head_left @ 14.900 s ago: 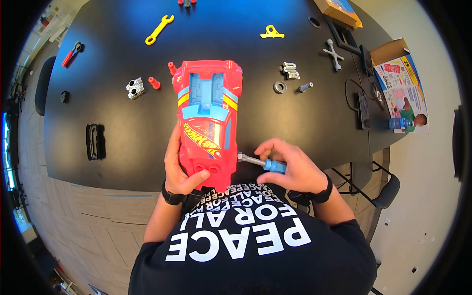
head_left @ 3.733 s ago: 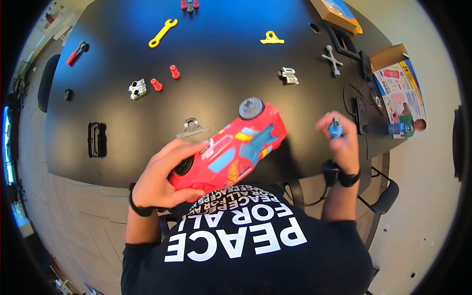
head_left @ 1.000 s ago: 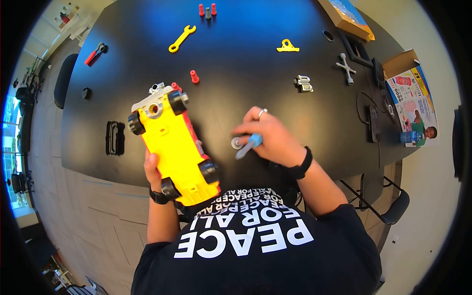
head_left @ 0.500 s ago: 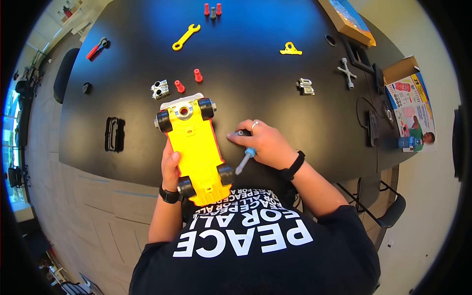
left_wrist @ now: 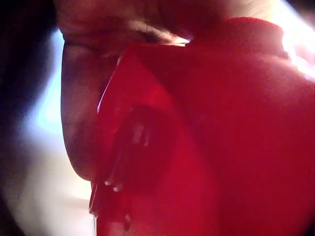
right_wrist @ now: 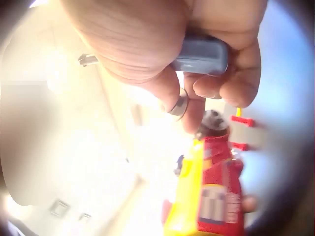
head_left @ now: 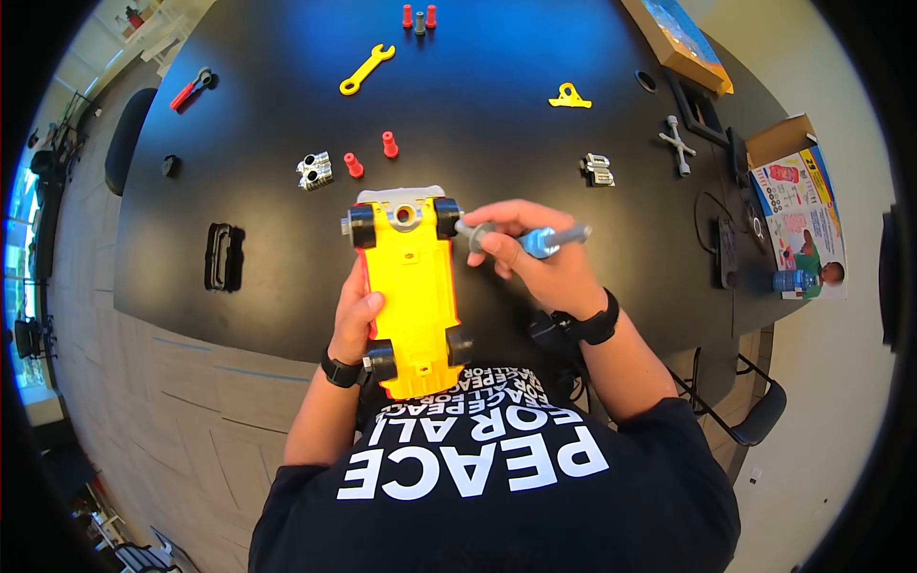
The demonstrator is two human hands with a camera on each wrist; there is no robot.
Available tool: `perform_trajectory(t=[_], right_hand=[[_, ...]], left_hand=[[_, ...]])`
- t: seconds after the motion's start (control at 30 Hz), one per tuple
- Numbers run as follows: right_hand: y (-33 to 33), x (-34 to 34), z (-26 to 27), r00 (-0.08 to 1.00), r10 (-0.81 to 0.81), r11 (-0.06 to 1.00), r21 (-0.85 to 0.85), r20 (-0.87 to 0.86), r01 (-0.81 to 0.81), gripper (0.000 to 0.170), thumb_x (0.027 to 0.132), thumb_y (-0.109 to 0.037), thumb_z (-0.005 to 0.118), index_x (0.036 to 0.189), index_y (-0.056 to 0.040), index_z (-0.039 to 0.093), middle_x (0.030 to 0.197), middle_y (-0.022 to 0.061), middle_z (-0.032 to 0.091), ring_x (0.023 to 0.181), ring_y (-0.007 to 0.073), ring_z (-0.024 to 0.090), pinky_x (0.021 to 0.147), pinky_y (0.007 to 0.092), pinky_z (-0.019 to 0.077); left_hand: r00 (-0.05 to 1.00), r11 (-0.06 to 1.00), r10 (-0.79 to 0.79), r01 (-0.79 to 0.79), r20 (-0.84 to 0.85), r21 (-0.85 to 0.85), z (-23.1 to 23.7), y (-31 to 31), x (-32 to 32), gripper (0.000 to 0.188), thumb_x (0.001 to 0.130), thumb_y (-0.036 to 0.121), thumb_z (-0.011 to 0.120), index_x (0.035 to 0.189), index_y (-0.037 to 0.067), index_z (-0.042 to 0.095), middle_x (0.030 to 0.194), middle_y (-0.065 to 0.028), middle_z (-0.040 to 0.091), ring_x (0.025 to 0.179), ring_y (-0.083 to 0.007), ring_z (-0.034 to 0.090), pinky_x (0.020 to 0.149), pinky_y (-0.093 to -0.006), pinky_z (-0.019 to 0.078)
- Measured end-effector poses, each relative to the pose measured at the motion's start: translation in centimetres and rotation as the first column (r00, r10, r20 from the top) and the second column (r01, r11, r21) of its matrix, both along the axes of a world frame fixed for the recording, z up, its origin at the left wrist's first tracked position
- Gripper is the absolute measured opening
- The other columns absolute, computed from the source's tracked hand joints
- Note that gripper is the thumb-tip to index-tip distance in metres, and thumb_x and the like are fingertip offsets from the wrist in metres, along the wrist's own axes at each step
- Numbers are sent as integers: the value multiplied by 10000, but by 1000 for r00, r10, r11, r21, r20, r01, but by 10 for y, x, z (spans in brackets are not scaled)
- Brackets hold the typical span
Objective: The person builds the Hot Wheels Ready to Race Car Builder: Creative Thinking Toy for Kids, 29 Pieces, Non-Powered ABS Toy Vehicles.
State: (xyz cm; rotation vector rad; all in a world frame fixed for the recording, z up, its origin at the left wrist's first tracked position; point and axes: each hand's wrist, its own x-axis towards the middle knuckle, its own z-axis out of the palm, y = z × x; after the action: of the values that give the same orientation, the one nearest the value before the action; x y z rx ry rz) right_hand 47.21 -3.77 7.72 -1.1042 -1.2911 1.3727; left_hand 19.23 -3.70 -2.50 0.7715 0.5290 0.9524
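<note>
My left hand [head_left: 353, 320] grips a toy car [head_left: 411, 296] by its side, thumb on the underside. The car's yellow bottom and black wheels face up; a grey bumper piece with a round silver ring [head_left: 406, 218] sits at its far end. My right hand [head_left: 544, 267] pinches a grey flanged bolt [head_left: 478, 235] between thumb and finger, its tip close to the far right wheel [head_left: 446, 220]. The same hand holds a blue-handled toy screwdriver [head_left: 542, 243], shaft pointing right. In the left wrist view, the red car body [left_wrist: 236, 137] fills most of the picture.
Beyond the car lie a silver engine block [head_left: 313, 170], red pegs [head_left: 390, 145] and a yellow wrench [head_left: 367, 70]. A silver part [head_left: 598, 170], a yellow bracket [head_left: 570, 95] and a grey cross wrench [head_left: 677, 146] lie right. A black part [head_left: 223, 258] lies left.
The car, earlier held red side up, now shows its underside and has shifted right and straightened. My right hand has risen to the far wheel; the screwdriver shaft has swung from downward to rightward.
</note>
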Motion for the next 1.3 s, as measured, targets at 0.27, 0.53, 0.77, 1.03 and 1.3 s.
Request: perform_trajectory(t=[0.27, 0.53, 0.77, 1.03, 1.3], right_hand=[[25, -6, 27, 996, 82, 997, 11, 44, -82, 156, 1070, -90, 713, 1174, 13, 766, 935, 48, 762, 812, 89, 701, 758, 291, 565], [27, -15, 25, 818, -179, 981, 165, 547, 105, 283, 958, -131, 833, 1134, -9, 649, 911, 101, 725, 807, 231, 714, 769, 373, 560], [3, 15, 26, 719, -277, 907, 420, 637, -22, 305, 931, -29, 816, 1186, -30, 649, 1156, 154, 659, 1027, 332, 693, 824, 406, 574], [5, 21, 35, 793, -349, 795, 606, 499, -31, 299, 882, 129, 793, 1135, -23, 753, 1176, 124, 680, 928, 232, 724, 719, 327, 604], [7, 16, 46, 767, -317, 855, 518, 558, -23, 241, 891, 51, 841, 1106, -24, 760, 1105, 89, 742, 879, 230, 732, 723, 332, 598]], left_hand=[[978, 978, -198, 192, 64, 82, 6, 5, 17, 1064, 879, 375, 872, 1707, 34, 298, 1563, -155, 573, 1413, -284, 623, 1173, -456, 524], [988, 984, -156, 157, -20, 87, 7, 0, 16, 1041, 899, 413, 871, 1698, 39, 319, 1573, -151, 574, 1405, -281, 631, 1167, -455, 528], [995, 999, 18, -23, 102, 48, 11, 2, 15, 982, 942, 378, 830, 1701, 40, 306, 1536, -180, 593, 1356, -294, 661, 1136, -470, 551], [1000, 995, -8, 5, 25, 104, 2, 2, 18, 942, 954, 312, 821, 1693, 31, 309, 1523, -168, 593, 1352, -285, 655, 1141, -462, 541], [999, 993, -37, 37, -3, 115, 3, 1, 19, 957, 936, 313, 840, 1687, 27, 320, 1524, -155, 591, 1359, -273, 644, 1152, -456, 528]])
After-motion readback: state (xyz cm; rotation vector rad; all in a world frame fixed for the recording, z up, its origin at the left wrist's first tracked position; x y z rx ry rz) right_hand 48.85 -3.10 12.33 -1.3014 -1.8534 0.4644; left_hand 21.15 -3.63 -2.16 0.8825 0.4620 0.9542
